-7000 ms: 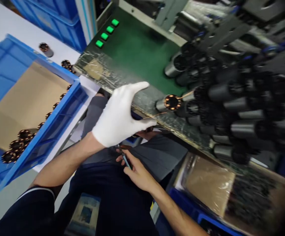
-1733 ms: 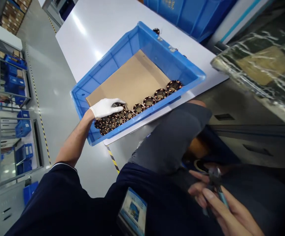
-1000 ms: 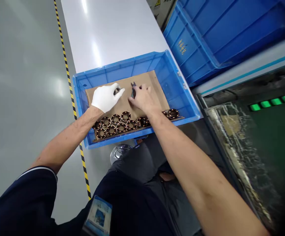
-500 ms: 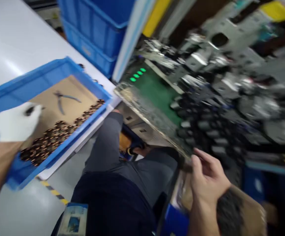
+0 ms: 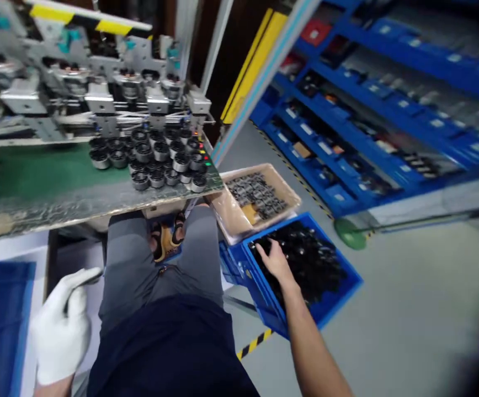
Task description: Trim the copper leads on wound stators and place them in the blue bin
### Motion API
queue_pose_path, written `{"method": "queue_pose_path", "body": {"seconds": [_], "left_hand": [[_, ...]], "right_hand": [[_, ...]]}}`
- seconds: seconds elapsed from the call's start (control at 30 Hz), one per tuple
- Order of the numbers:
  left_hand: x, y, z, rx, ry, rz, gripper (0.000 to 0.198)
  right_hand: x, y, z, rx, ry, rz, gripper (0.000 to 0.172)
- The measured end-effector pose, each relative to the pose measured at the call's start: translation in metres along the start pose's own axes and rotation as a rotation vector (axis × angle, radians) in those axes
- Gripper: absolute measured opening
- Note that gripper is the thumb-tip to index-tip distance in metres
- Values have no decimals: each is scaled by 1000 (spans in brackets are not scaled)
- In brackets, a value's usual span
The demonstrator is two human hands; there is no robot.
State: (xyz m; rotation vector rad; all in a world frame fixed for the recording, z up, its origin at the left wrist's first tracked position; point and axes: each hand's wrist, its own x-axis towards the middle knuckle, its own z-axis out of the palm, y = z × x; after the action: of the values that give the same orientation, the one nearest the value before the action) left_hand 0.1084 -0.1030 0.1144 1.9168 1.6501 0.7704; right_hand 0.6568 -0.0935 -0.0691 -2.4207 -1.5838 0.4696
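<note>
My left hand point(image 5: 61, 325), in a white glove, is raised at the lower left beside my leg. Its thumb and fingers are closed in a pinch, with something small and dark at the tips that I cannot make out. My bare right hand point(image 5: 276, 260) reaches into a blue bin point(image 5: 349, 286) on my right, thumb and fingers apart. Its fingertips are over the heap of small black parts point(image 5: 316, 259) inside; whether they touch any is not clear.
Black-and-grey ring-shaped parts point(image 5: 156, 157) crowd the right of the green-topped workbench point(image 5: 53, 171), under metal fixtures point(image 5: 99, 99). A carton point(image 5: 291, 198) of grey parts stands beyond the blue bin. Blue shelving point(image 5: 372, 94) is at the right; a blue tray point(image 5: 3, 320) at lower left.
The view has swung right, from the tray of coppery rings and pliers to the bench and bins. My left hand has left that tray; my right hand has moved into the bin of black parts.
</note>
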Motion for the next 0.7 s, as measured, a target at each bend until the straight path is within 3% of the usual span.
{"method": "queue_pose_path", "body": {"seconds": [0.1,0.17,0.33,0.4,0.57,0.63,0.7], "left_hand": [[7,23,23,-9,-107,88,59],[5,27,36,-17,-164,107,62],[4,23,73,-171,-106,-4,37],[18,30,93,-231,-172,-7,30],[97,79,151,-140,-469,185,33],[140,105,180,15,-515,325,36],[184,130,215,276,-486,493,40]], "right_hand": [[4,6,10,29,-24,10,49],[6,11,8,47,-34,19,49],[13,16,3,87,-59,4,47],[16,20,1,109,-91,-14,47],[19,39,-6,181,-224,-66,49],[17,48,-10,212,-279,-85,53],[16,56,-14,241,-315,-101,61]]}}
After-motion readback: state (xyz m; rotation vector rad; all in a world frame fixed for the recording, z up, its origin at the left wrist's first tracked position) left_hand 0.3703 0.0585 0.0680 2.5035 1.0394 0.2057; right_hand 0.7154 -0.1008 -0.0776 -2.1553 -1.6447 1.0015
